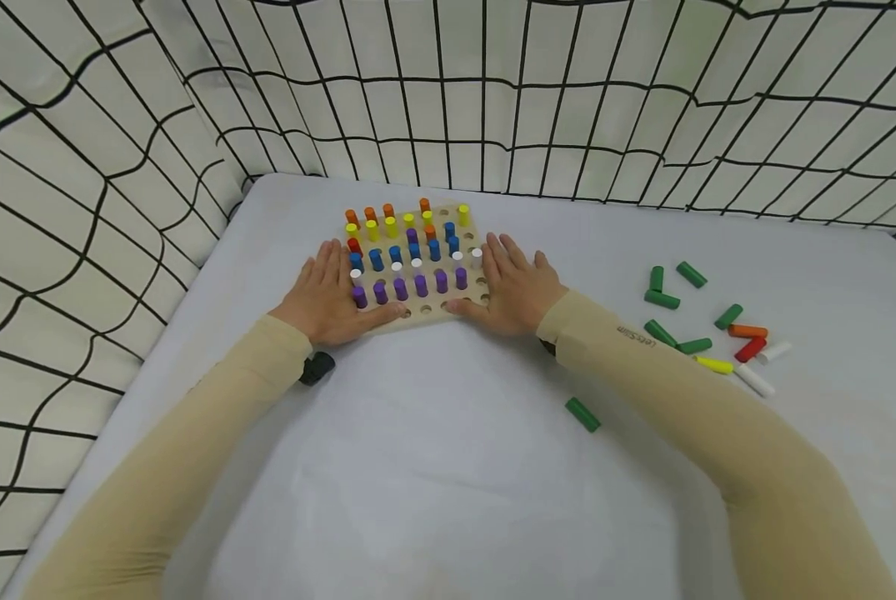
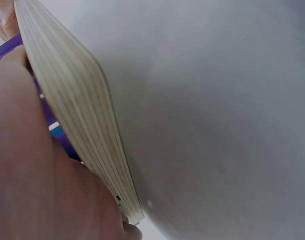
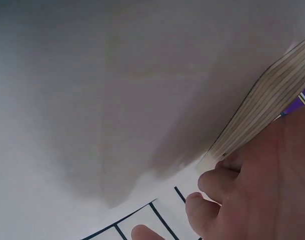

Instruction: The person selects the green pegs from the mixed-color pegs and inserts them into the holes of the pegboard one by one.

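A wooden pegboard (image 1: 416, 316) lies on the white table with rows of coloured pegs standing in its holes. Purple pegs (image 1: 421, 286) form the row nearest me; white, blue, yellow and orange ones stand behind, with a red peg (image 1: 353, 246) at the left. My left hand (image 1: 326, 300) lies along the board's left side, fingers straight, thumb over its near corner. On the right side my right hand (image 1: 521, 287) presses the same way, its thumb on the near edge. Both wrist views show the layered board edge (image 2: 77, 95) beside each palm.
Several loose green pegs (image 1: 693, 275) are scattered at the right with an orange peg (image 1: 748, 332), a red one, a yellow peg (image 1: 713, 365) and two white ones. A single green peg (image 1: 583, 415) lies nearer me, left of the right forearm. Black wire mesh (image 1: 485, 137) borders the table's back and left.
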Demonstrator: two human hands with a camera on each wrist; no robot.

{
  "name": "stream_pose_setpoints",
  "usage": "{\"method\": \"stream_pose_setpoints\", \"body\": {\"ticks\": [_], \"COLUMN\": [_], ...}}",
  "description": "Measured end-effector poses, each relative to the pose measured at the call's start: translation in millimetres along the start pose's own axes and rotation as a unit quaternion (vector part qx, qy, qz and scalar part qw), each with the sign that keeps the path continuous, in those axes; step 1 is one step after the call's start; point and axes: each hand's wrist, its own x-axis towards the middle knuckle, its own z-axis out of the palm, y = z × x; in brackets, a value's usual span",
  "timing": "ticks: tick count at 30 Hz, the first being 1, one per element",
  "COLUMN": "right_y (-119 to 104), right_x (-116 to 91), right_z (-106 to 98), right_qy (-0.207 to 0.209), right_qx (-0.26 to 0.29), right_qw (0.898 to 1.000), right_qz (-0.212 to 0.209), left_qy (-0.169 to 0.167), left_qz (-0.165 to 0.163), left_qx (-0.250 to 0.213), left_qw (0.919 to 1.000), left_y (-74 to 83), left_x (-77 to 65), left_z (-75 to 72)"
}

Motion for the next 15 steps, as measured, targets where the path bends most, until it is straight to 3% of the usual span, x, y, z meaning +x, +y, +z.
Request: {"method": "stream_pose_setpoints", "body": {"ticks": [15], "right_y": [19.5], "right_x": [-34.5], "right_z": [10.1], "right_qy": [0.006], "right_qx": [-0.014], "right_qw": [1.0], "right_qz": [0.021], "left_qy": [0.003], "left_qz": [0.044], "left_qx": [-0.001], "left_qw": [0.999], "left_y": [29.8], "left_x": [1.6], "left_z": [7.0]}}
